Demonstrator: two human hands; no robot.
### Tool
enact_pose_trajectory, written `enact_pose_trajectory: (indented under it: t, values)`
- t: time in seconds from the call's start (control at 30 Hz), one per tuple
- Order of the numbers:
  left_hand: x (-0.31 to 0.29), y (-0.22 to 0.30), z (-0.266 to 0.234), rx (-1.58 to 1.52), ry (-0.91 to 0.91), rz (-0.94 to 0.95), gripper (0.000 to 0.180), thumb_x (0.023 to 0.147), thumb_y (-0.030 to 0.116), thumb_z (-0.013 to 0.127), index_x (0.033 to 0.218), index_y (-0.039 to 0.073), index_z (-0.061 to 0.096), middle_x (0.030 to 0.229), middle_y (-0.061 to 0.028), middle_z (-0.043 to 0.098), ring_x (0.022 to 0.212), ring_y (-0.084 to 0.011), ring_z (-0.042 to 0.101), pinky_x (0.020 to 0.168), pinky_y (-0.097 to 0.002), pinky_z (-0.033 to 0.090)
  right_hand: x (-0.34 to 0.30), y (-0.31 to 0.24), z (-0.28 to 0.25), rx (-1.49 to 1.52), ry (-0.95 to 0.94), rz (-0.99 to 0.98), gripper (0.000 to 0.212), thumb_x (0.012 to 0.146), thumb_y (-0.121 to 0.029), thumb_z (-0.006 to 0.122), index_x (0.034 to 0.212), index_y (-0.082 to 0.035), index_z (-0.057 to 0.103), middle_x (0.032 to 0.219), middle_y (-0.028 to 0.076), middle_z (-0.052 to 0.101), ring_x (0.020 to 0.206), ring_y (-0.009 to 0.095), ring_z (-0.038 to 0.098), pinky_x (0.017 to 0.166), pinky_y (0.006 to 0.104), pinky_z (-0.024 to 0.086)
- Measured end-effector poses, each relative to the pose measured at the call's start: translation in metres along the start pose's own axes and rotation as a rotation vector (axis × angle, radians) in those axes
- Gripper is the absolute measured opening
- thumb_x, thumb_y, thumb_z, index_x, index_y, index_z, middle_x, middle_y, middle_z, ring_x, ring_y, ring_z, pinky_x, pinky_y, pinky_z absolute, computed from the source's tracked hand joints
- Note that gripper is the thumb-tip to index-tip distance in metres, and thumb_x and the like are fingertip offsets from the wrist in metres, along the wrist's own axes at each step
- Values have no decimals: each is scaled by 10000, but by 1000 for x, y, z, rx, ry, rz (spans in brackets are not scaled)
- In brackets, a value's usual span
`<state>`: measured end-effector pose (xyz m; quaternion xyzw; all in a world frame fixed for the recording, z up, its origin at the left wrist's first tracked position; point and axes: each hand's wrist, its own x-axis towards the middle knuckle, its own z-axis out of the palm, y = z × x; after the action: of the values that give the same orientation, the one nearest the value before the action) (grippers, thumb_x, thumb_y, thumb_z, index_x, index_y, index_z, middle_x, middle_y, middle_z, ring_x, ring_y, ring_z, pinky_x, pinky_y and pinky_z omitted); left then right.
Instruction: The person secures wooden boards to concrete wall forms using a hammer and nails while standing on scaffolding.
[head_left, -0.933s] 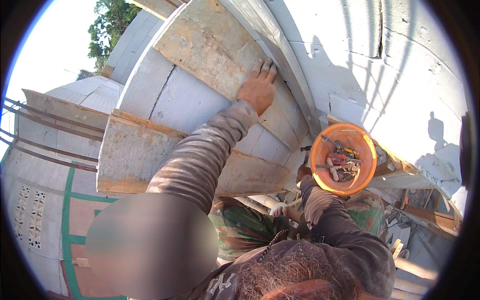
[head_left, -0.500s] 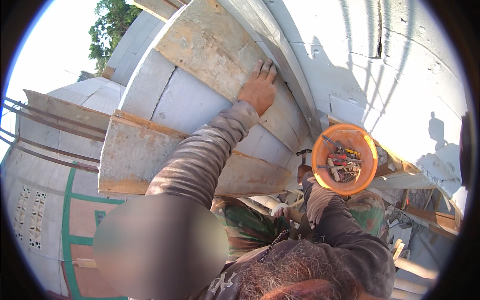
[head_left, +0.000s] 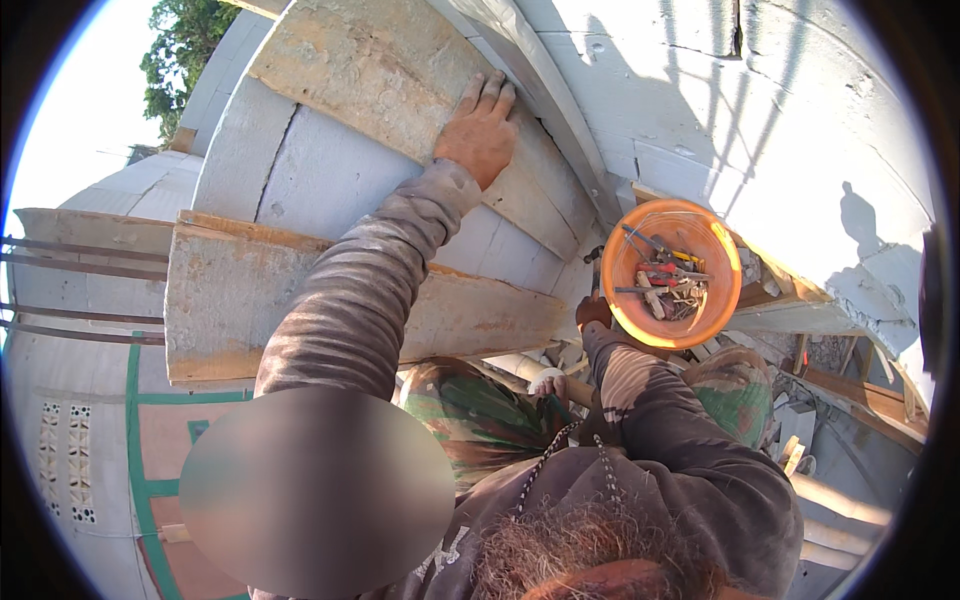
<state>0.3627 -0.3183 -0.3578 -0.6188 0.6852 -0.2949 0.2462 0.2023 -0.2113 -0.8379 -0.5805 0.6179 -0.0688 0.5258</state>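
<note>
My left hand (head_left: 478,135) lies flat with its fingers stretched on a wide, mortar-stained wooden board (head_left: 350,75), near the board's inner edge by the wall. Lower down, my right hand (head_left: 593,313) is closed round the handle of a hammer (head_left: 595,262), whose dark head points up beside the bucket. Part of that hand is hidden by the rim of the orange bucket (head_left: 730,290). Inside the bucket lie pliers with red grips (head_left: 655,268), a yellow-handled tool (head_left: 688,257) and a tangle of nails or wire pieces.
A second stained board (head_left: 250,300) stands on edge below my left arm, with pale blocks (head_left: 330,160) between the two. The white block wall (head_left: 640,100) rises at the right. Steel rods (head_left: 90,260) stick out at the left. Timber and rubble (head_left: 840,390) lie below right.
The whole view has shifted, so most things sit further left and higher. My left hand keeps its place on the board. More of the hammer's handle shows above my right hand.
</note>
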Motion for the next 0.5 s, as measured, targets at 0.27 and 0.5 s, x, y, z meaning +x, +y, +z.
enact_pose_trajectory:
  t: [0.27, 0.5]
  values:
    - [1, 1, 0, 22, -16, -5, 321, 971, 162, 506, 1212, 96, 707, 1533, -111, 489, 1508, -284, 341, 1268, -454, 236, -104, -82, -69, 200, -2, -352, 292, 979, -282, 555, 1138, -40, 518, 992, 303, 667, 932, 519, 650, 795, 583, 504]
    - [1, 0, -2, 35, -10, -5, 311, 951, 156, 522, 1187, 90, 713, 1532, -109, 493, 1508, -278, 346, 1269, -452, 242, -161, -171, -108, 531, -110, -528, 300, 992, -343, 608, 1038, -52, 556, 840, 257, 666, 839, 502, 650, 732, 557, 501]
